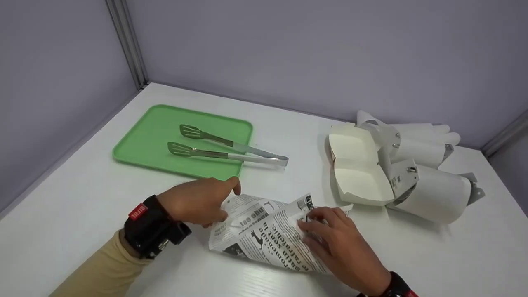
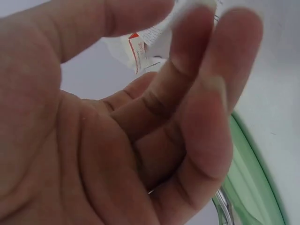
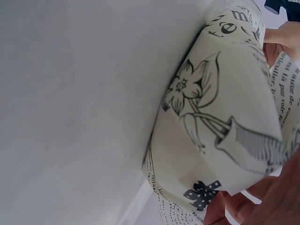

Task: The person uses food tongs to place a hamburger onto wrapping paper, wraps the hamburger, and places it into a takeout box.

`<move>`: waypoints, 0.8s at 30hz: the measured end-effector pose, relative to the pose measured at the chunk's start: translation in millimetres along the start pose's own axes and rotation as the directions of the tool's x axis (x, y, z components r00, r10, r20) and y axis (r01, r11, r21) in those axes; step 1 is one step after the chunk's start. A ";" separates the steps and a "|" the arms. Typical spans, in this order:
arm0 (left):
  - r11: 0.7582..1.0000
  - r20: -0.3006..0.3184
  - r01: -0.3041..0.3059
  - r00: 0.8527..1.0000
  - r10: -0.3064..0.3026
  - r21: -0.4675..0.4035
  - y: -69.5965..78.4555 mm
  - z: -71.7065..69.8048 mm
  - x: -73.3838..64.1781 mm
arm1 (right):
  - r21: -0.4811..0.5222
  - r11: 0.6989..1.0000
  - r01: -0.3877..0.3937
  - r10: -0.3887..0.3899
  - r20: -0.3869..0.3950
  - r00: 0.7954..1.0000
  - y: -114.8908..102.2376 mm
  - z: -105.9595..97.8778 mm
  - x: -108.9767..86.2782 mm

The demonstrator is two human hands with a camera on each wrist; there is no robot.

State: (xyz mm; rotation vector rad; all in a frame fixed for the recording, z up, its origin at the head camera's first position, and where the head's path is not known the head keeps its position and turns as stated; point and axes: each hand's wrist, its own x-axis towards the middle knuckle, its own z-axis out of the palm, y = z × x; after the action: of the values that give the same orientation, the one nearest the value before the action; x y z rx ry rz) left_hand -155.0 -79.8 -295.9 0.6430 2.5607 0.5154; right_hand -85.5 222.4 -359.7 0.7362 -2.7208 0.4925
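Newspaper-print wrapping paper (image 1: pixel 268 235) lies on the white table in front of me, folded over into a bulging roll. What it may enclose is hidden. My right hand (image 1: pixel 340 243) pinches the paper near its right end, fingers bent over a raised flap; in the right wrist view fingers (image 3: pixel 215 211) grip its lower edge. At the paper's left end is my left hand (image 1: pixel 200 202), its fingers loosely bent and the thumb apart from them. The left wrist view shows this bent hand (image 2: pixel 154 117) close up, with a bit of printed paper beyond.
Behind the left hand lies a green tray (image 1: pixel 140 144) with slotted tongs (image 1: pixel 255 156) across it, their handle end past its right edge. To the right stand an open white takeout box (image 1: pixel 359 165) and several white rounded objects with metal fittings (image 1: pixel 437 189). Walls (image 1: pixel 288 53) enclose the table.
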 end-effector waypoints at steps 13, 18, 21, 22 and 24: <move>0.798 -0.035 -0.395 0.904 0.427 -0.455 18.8 4.8 4.9 | 0.004 1.000 -0.018 0.018 0.049 0.999 -1.7 -3.1 0.8; 0.652 -0.139 -0.461 0.865 0.483 -0.602 28.7 15.0 11.8 | 0.051 0.998 -0.030 0.025 0.089 0.996 -1.9 -2.5 1.7; 0.577 -0.183 -0.477 0.850 0.494 -0.663 36.8 20.7 13.9 | 0.089 0.996 -0.011 0.003 0.096 0.995 -1.2 -1.4 2.0; 0.556 -0.192 -0.481 0.846 0.497 -0.678 39.7 22.5 14.2 | 0.098 0.995 -0.003 -0.006 0.096 0.995 -1.1 -0.9 2.0; 0.517 -0.206 -0.484 0.838 0.505 -0.706 46.1 26.0 14.9 | 0.112 0.993 0.019 -0.029 0.095 0.995 -1.1 -0.1 2.4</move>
State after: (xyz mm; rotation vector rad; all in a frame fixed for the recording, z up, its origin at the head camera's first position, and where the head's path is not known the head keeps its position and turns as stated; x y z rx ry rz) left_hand -137.6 -27.9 -301.6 1.0335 1.8101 1.6233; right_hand -86.9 220.5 -358.4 0.8409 -2.7881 0.6229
